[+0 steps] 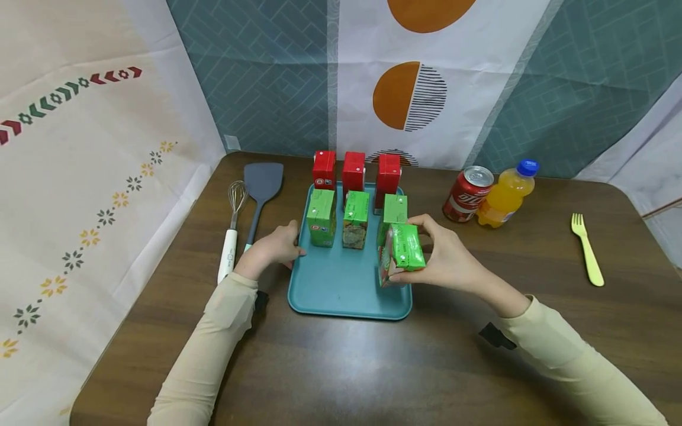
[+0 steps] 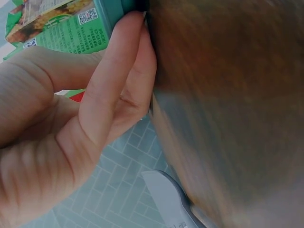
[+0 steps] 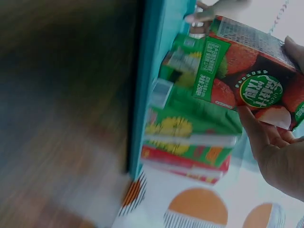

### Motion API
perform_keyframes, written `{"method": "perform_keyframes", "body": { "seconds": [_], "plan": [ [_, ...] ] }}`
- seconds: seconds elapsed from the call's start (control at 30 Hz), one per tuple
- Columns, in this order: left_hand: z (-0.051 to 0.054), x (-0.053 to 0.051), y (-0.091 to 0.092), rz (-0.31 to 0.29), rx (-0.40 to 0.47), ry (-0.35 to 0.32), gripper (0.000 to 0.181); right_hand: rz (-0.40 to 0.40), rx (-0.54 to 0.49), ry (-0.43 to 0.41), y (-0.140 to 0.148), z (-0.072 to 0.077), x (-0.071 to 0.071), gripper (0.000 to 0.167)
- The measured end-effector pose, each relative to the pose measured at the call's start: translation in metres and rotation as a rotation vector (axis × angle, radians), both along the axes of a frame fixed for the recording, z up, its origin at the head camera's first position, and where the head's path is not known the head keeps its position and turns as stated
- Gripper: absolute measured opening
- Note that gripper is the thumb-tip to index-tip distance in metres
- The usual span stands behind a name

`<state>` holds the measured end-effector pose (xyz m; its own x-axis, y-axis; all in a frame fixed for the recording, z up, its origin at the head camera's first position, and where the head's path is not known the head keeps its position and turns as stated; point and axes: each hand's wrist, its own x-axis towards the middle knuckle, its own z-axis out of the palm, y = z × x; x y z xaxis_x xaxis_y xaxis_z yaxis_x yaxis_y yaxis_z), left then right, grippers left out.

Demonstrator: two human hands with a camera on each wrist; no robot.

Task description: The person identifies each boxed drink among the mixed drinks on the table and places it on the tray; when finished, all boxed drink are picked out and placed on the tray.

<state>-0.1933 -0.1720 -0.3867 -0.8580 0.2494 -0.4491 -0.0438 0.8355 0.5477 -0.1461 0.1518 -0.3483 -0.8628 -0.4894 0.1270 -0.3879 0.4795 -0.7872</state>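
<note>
My right hand [image 1: 444, 251] grips a green juice box [image 1: 407, 248] over the right front of a teal tray [image 1: 341, 293]. Strawberries are printed on that juice box [image 3: 232, 61] in the right wrist view, where it looks raised off the tray. At the tray's left edge, my left hand [image 1: 274, 245] pinches the rim. Fingers [image 2: 114, 71] of that hand meet the tray wall [image 2: 111, 12] in the left wrist view. Three more green juice boxes [image 1: 355, 216] stand in a row on the tray, with three red boxes [image 1: 354, 168] behind them.
Left of the tray lie a whisk [image 1: 229, 248] with a white handle and a grey spatula [image 1: 263, 180]. To the right stand a red soda can [image 1: 466, 195] and an orange drink bottle [image 1: 503, 195]. A yellow fork [image 1: 588, 254] lies farther right. Patterned cloth hangs behind the table [image 1: 341, 367].
</note>
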Motion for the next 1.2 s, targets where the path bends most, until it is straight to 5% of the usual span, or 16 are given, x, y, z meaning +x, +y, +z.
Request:
{"method": "perform_keyframes", "body": {
  "seconds": [0.37, 0.57, 0.83, 1.1, 1.2],
  "plan": [
    [0.000, -0.003, 0.004, -0.007, -0.009, -0.003, 0.060, 0.044, 0.159, 0.012, -0.050, -0.015, -0.005, 0.083],
    [-0.001, -0.001, 0.005, -0.008, -0.018, -0.002, 0.061, 0.057, 0.142, 0.015, -0.071, -0.026, -0.003, 0.080],
    [-0.002, 0.000, 0.002, -0.006, -0.030, -0.001, 0.054, 0.082, 0.138, 0.012, -0.077, -0.032, 0.001, 0.081],
    [-0.004, -0.004, -0.002, 0.001, -0.030, 0.016, 0.051, 0.045, 0.247, 0.075, -0.079, -0.034, 0.000, 0.091],
    [-0.006, -0.003, -0.003, 0.003, -0.022, 0.006, 0.054, 0.047, 0.284, 0.039, -0.075, -0.036, 0.002, 0.100]
  ]
}}
